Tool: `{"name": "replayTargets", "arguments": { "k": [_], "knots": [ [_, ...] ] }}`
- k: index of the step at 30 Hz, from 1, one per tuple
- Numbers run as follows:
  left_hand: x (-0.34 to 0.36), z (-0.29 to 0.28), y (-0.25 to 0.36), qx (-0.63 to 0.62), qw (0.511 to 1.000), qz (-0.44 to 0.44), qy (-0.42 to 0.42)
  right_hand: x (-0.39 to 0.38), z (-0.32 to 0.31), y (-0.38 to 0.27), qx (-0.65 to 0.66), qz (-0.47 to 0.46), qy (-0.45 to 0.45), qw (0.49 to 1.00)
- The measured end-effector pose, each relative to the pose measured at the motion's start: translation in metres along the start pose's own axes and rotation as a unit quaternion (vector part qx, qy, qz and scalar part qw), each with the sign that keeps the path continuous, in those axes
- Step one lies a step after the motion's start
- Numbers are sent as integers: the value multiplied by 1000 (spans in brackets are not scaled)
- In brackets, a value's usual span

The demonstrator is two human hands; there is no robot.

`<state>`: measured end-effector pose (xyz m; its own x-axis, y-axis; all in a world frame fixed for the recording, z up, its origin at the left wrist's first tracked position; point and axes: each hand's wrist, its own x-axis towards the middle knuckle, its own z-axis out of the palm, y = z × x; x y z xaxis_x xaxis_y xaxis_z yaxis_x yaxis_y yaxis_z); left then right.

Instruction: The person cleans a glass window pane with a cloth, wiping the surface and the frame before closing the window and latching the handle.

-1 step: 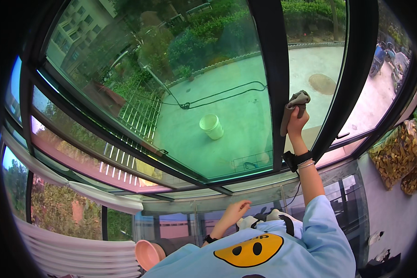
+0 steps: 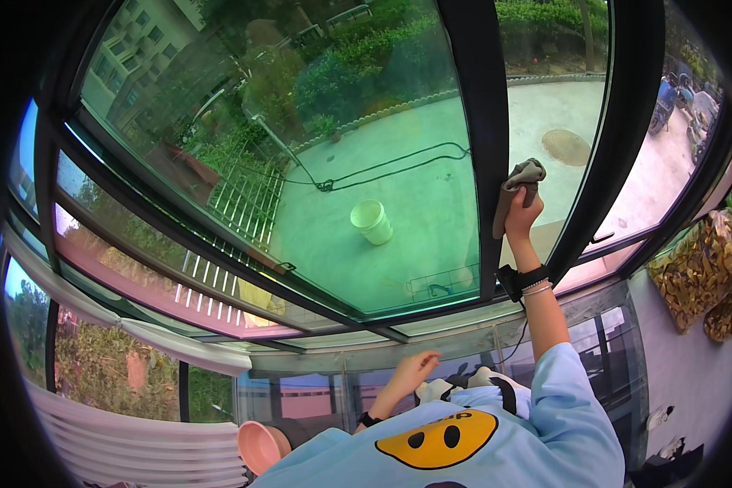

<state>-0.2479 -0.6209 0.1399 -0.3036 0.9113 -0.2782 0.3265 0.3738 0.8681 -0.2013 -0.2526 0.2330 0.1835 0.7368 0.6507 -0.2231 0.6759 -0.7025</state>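
Observation:
A folded grey-brown cloth [image 2: 522,175] is gripped in my right hand [image 2: 525,213], raised with the arm stretched forward. The cloth lies against the dark upright frame [image 2: 484,122] between two window panes, overlapping the edge of the narrower pane. To the left of that frame is a large green-tinted window pane [image 2: 415,276]. Down in front of my body, my left hand [image 2: 415,371] hangs in the air with loosely extended fingers and nothing in it. Part of its fingers is hard to make out at this size.
A pink bucket [image 2: 262,447] stands at my lower left, near a white ribbed surface [image 2: 138,435]. Through the glass show a pale bucket [image 2: 372,223] and a dark hose [image 2: 382,175] on paving. Filled bags [image 2: 699,276] lie at the right. A window handle [image 2: 600,238] juts out nearby.

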Motion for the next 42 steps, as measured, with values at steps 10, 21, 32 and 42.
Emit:
{"name": "replayTargets", "arguments": {
  "k": [10,21,32,42],
  "knots": [
    [0,-10,-10,14,1000,1,23,0,1,2,-12,-2,22,1000],
    [5,-8,-13,-40,996,27,77,-8,3,8,-34,-2,57,998],
    [13,-8,-7,-56,995,13,77,3,-3,28,78,312,233,918],
    [1,-11,-10,-43,997,9,65,-36,-8,35,-39,153,196,968]
  ]
}}
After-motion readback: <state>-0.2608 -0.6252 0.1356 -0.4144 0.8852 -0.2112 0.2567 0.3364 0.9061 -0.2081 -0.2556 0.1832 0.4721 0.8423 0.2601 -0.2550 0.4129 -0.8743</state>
